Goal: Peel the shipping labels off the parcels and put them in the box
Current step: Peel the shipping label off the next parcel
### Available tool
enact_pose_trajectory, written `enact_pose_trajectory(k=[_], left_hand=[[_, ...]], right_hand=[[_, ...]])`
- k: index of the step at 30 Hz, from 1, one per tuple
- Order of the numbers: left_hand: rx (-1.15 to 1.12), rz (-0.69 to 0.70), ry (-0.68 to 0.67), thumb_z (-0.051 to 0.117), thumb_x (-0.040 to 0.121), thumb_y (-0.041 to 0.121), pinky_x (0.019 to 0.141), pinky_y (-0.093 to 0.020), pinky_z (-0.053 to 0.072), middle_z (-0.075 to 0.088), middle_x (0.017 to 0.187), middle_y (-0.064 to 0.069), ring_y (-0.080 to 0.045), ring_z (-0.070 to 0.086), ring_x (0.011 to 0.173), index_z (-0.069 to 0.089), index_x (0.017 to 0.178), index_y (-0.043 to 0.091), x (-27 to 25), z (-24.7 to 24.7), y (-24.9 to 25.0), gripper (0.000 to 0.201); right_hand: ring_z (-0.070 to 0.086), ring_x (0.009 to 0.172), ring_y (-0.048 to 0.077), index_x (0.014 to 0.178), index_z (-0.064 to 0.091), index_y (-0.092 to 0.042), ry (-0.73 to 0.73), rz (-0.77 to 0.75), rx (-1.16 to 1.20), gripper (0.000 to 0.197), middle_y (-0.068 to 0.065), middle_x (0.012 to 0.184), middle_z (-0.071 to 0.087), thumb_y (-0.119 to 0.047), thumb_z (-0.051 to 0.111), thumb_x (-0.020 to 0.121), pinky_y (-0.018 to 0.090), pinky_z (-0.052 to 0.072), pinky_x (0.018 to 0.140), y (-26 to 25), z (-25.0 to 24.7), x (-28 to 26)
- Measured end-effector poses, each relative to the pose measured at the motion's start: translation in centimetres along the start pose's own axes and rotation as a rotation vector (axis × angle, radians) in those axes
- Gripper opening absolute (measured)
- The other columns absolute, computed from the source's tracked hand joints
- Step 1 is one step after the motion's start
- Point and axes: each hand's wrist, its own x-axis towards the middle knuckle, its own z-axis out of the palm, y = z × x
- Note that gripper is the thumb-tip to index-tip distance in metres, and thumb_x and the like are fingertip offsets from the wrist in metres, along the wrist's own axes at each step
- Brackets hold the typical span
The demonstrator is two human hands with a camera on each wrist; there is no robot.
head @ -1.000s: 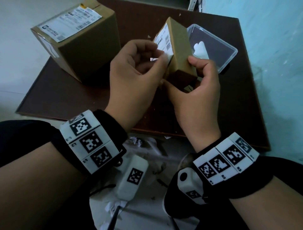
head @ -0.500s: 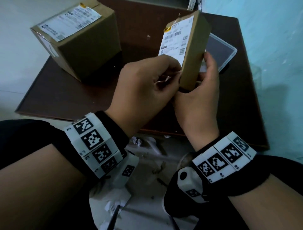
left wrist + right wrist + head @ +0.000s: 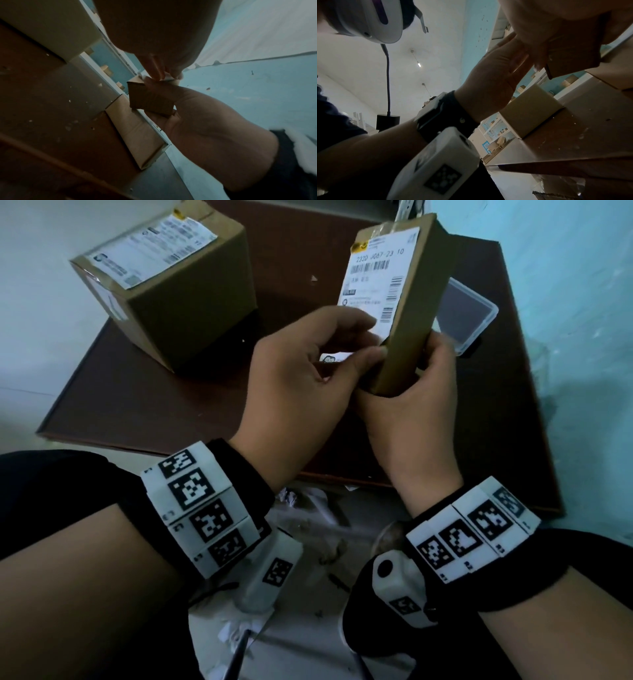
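Observation:
My right hand (image 3: 407,378) grips the bottom of a small brown parcel (image 3: 416,302) and holds it upright above the table. Its white shipping label (image 3: 373,275) faces me. My left hand (image 3: 370,344) pinches the label's lower edge between thumb and fingers, and a lifted white bit shows under the fingers. In the left wrist view the small parcel (image 3: 150,100) sits in the right hand (image 3: 205,115), with my fingertips (image 3: 154,69) at its top edge. The clear plastic box (image 3: 472,313) lies behind the parcel, partly hidden. A large parcel (image 3: 191,313) stands at the back left with its label (image 3: 150,248) on top.
The dark brown table (image 3: 171,405) has small paper scraps on it. A blue wall (image 3: 565,337) runs close along the right side. Crumpled paper bits lie on the floor (image 3: 308,542) below the table's near edge.
The small parcel has been raised and turned so its label faces me. My left fingers moved from the label's side down to its lower edge.

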Motion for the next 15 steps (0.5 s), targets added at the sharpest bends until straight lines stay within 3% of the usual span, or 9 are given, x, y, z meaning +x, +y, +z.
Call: enact_pose_trajectory(k=[6,11,15], left_hand=[[0.086,0.064,0.013,0.081,0.091,0.011,0.089,-0.023,0.059,0.077,0.101,0.0,-0.003,0.074,0.098,0.075,0.113,0.004,0.32,-0.52,-0.37,0.023],[0.087,0.064,0.045,0.079,0.092,0.009,0.086,-0.017,0.056,0.076,0.098,0.004,0.0,0.074,0.095,0.076,0.107,0.004,0.57,-0.82,-0.5,0.016],[0.063,0.061,0.043,0.075,0.095,0.007,0.084,-0.017,0.055,0.074,0.098,0.003,-0.004,0.073,0.093,0.072,0.11,0.003,0.88,-0.86,-0.39,0.015]], right_hand=[[0.066,0.124,0.009,0.145,0.048,-0.009,-0.024,-0.021,0.02,0.079,0.006,0.14,0.059,-0.015,0.094,0.082,0.02,0.058,0.097,0.04,0.06,-0.21],[0.067,0.126,0.012,0.146,0.047,-0.011,-0.036,-0.012,0.051,0.085,0.007,0.141,0.061,-0.022,0.095,0.076,0.031,0.061,0.101,-0.13,0.21,-0.25],[0.07,0.12,0.011,0.144,0.048,-0.012,-0.046,-0.022,0.099,0.08,0.005,0.138,0.061,-0.016,0.095,0.08,0.026,0.062,0.092,-0.51,0.04,-0.5]])
